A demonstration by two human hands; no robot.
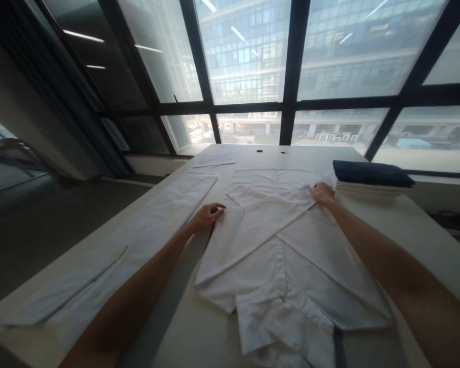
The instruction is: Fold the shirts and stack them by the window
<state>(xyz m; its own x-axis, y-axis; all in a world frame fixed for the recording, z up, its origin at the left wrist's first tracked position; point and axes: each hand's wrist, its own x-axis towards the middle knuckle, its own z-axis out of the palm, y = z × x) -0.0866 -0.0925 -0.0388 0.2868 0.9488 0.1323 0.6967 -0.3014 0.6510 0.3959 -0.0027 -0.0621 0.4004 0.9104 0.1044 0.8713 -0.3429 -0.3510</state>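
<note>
A white shirt (249, 245) lies buttoned side up on the table, its collar (276, 327) toward me and its hem toward the window. One sleeve (268, 225) runs diagonally across the front to the right edge. My left hand (209, 214) is at the shirt's left edge, thumb and fingers closed on the cloth there. At the right edge, my right hand (322, 192) grips the white fabric near the end of the crossing sleeve, its fingers curled and partly hidden.
Left of the shirt, white trousers (149, 220) lie flat along the table's edge. Papers (216, 157) rest at the far left. A folded stack with dark blue cloth (371, 173) on top stands at the right. Large windows rise behind the table.
</note>
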